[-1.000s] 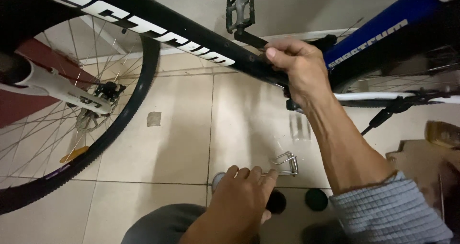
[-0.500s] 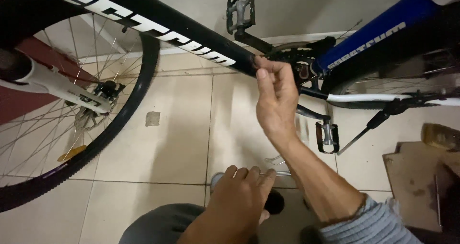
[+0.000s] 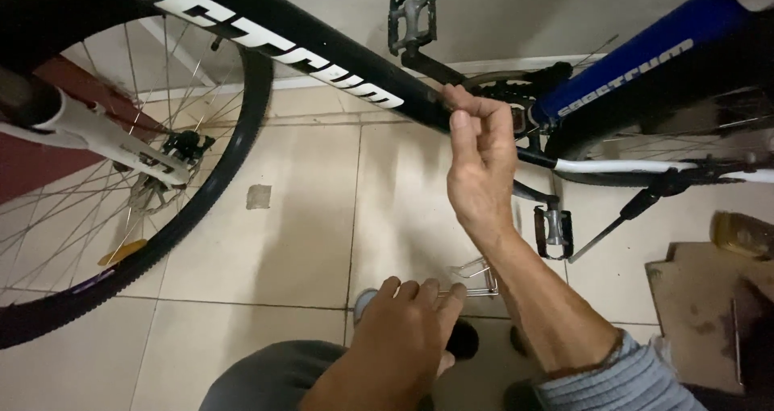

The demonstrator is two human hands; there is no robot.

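Head view: I see my right hand [image 3: 481, 165] raised near the centre, at about one o'clock from the middle of the picture, with its fingertips [image 3: 461, 104] pressed together against the black frame tube [image 3: 322, 52] of the bicycle. Whether something small is pinched between them I cannot tell. The tube runs from eleven o'clock down to the crank area [image 3: 516, 108], which sits just past the fingertips at two o'clock. My left hand [image 3: 407, 330] is low at six o'clock, fingers loosely curled and close together, resting above my knee [image 3: 266, 379] and holding nothing I can make out. The front wheel [image 3: 121, 217] fills the nine o'clock side, its tyre on the tiled floor [image 3: 306, 242]. One pedal [image 3: 411, 12] stands up at twelve o'clock; the other pedal [image 3: 555, 232] hangs at three o'clock, just beside my right wrist. A blue tube [image 3: 637, 64] rises toward two o'clock. A piece of cardboard [image 3: 701, 306] lies at four o'clock.
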